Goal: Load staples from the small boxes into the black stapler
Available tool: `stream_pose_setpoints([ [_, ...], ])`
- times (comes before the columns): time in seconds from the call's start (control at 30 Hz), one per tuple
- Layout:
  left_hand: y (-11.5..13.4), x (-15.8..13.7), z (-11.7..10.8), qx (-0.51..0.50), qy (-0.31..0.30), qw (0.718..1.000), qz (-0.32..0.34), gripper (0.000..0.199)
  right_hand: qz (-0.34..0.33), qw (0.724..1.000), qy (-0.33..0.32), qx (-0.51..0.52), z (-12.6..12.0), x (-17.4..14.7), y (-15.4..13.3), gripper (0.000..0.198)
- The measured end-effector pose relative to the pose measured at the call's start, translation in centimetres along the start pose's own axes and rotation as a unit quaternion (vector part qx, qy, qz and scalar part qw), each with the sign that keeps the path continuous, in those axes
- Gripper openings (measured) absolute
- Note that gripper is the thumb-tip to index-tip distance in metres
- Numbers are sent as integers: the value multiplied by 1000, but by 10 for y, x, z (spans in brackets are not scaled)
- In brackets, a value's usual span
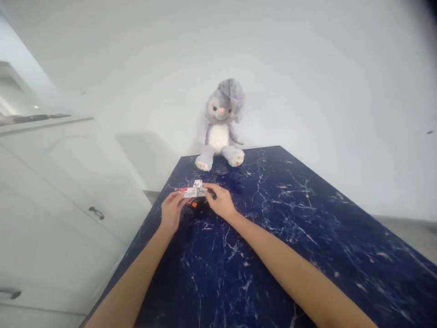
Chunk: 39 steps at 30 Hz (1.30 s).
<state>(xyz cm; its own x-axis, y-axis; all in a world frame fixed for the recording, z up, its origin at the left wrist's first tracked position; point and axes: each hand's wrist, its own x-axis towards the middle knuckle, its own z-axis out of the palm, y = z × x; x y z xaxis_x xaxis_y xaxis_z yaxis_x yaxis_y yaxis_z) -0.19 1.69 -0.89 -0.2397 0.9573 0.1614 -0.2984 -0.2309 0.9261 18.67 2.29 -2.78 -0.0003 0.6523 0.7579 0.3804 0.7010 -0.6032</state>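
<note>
Red-and-white box [187, 192] is held by both hands above the far half of the desk [259, 273], in front of the plush toy [218, 134]. Its long axis is laid from left to right, nearly level, and is turned crosswise to the desk's length. The end with the red patch is pointed to the left, and the greyish end is pointed to the right.

The left end is grasped by the fingers [173, 197] of the left hand [170, 215]. The greyish end is grasped by the fingers [210, 187] of the right hand [221, 202]. Just behind the box, a white piece [198, 183] printed in black and red is seen; whether it is a flap or a separate thing cannot be told.

Below the box, an orange item [194, 205] is seen among dark shapes, which are partly hidden by the hands and cannot be made out. The grey plush toy is seated at the desk's far edge, faced toward the camera, with its feet spread. The desk is veined in dark blue and white. At the left, a white cabinet [61, 182] is fitted with dark handles [97, 212].
</note>
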Motion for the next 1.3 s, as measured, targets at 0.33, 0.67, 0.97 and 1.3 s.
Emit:
stream_pose_setpoints([
  [0.33,0,-3,0,-33,-36,998,-50,23,-28,998,44,-30,2,1,9,19],
  [0.67,2,-5,4,-44,-23,998,-46,29,-44,997,-24,-61,-2,-1,-2,41],
  [0.97,-1,-6,4,-18,-82,996,-26,31,-50,994,-63,-75,-4,-1,-5,48],
  [1.3,-2,9,-11,91,22,995,38,28,35,994,-26,-95,-6,2,4,49],
])
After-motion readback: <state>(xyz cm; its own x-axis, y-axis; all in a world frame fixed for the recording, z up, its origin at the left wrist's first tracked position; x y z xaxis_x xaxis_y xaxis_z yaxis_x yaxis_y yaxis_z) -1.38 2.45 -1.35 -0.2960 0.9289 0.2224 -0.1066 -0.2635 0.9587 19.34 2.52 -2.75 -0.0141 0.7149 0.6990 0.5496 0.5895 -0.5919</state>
